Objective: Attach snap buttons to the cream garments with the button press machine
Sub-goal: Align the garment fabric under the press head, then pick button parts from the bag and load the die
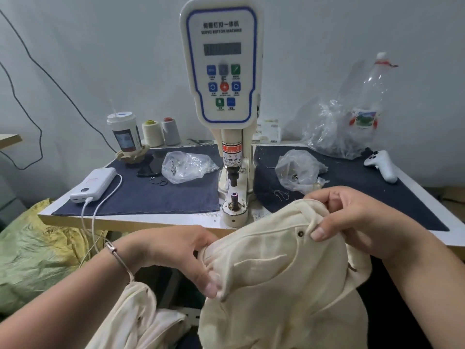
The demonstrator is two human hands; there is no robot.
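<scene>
A cream garment [276, 278] hangs in front of the table, held up between both hands. My left hand [181, 255] grips its left edge, fingers curled into the fabric. My right hand [357, 222] pinches the upper right waistband, thumb next to a dark metal snap button [300, 233] set in the cloth. The white button press machine [221, 66] stands at the table's middle, its lower die [234, 197] bare just beyond the garment's top edge. More cream fabric [136, 321] lies below my left forearm.
Clear plastic bags of snap parts lie left [186, 166] and right [299, 170] of the press on dark blue mats. A power bank [94, 185] with cable, a phone, a cup [125, 134], thread cones [161, 132], a white controller [382, 165] and a plastic bottle [370, 96] stand around.
</scene>
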